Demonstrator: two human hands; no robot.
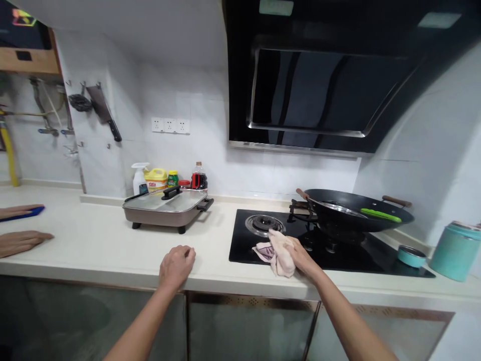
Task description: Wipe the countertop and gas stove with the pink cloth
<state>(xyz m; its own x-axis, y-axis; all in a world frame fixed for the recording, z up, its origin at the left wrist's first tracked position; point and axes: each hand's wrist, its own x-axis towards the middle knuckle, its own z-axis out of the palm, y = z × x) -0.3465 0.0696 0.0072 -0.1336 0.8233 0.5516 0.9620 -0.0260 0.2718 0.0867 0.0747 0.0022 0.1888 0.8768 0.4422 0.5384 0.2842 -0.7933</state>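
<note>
Cloth [277,253] bunched under right hand [300,254], on stove [338,255] front edge.

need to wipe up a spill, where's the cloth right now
In the head view the cloth is bunched under the right hand on the black gas hob's front left part, just below the left burner and left of the wok.

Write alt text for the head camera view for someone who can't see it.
A person's right hand presses a crumpled pale pink cloth onto a black glass gas hob, while the left hand rests curled on the cream countertop. A black wok sits on the right burner, and a brown lidded electric pan stands to the left.
</note>
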